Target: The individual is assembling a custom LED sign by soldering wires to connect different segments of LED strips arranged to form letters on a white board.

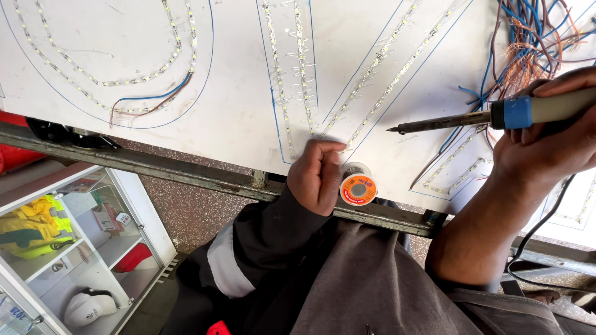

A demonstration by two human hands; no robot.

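Note:
My right hand [546, 146] grips a soldering iron [496, 116] with a blue collar and beige handle; its dark tip points left over the white board [236, 105], just above the surface. My left hand [316, 177] rests at the board's near edge with fingers curled, fingertips touching the end of an LED strip [372, 71]. A small solder spool [357, 185] with an orange label lies right beside that hand. Whether the left fingers pinch solder wire is not clear.
LED strips follow blue outlines across the board. A tangle of blue and copper wires [528, 43] sits at the upper right. A rusty metal frame [186, 177] carries the board. A glass cabinet [74, 248] with a helmet and yellow vests stands lower left.

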